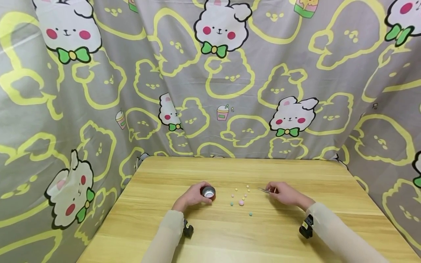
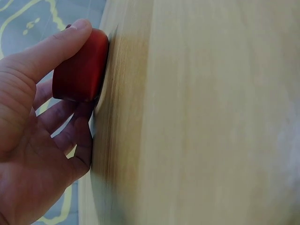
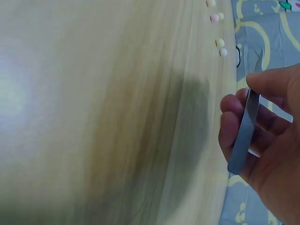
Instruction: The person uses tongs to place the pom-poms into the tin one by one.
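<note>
My left hand (image 1: 196,194) holds a small red cup (image 2: 82,68) between thumb and fingers, low at the table. From above, the silvery inside of the cup shows, facing up. A pair of metal tweezers (image 3: 246,126) is gripped in my right hand (image 1: 283,193), its fine tips pointing left toward the beads. Between the two hands lie several small beads in yellow, pink and teal, among them a larger pink bead (image 1: 241,202), a teal bead (image 1: 250,214) and a yellow bead (image 1: 236,189).
The wooden table (image 1: 230,241) stretches under both hands to a far edge. Behind and on both sides hangs a grey curtain (image 1: 236,109) with cartoon prints. Each wrist carries a small black camera, one being the right wrist camera (image 1: 306,228).
</note>
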{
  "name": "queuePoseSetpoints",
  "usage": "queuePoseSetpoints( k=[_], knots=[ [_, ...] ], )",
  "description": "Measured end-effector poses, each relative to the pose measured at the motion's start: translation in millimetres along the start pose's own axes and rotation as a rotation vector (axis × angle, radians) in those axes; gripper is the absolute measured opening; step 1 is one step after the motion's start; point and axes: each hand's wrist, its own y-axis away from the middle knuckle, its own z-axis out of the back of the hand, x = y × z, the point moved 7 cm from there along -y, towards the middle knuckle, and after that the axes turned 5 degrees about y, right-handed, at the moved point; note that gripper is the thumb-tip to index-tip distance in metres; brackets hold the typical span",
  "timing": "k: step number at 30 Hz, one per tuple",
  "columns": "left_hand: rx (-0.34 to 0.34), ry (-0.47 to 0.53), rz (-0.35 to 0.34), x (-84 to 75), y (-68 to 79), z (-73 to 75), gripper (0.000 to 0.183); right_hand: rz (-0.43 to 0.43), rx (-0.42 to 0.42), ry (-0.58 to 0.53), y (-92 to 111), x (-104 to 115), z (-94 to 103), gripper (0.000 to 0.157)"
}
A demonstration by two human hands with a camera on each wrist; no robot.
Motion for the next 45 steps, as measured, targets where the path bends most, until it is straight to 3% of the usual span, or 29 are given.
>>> queuePoseSetpoints(
  k=[14,24,45],
  knots=[
    [-0.004,0.0,0.011,-1.8,0.6,0.6,0.052,0.079,0.063,-0.015,22,32,-7.1,0.009],
    [0.0,0.013,0.03,-0.5,-0.4,0.9,0.054,0.213,0.071,0.054,24,50,-19.3,0.01],
    [0.005,0.022,0.022,-3.0,-0.1,0.6,0.052,0.187,0.162,0.037,22,57,-35.8,0.009]
  ],
)
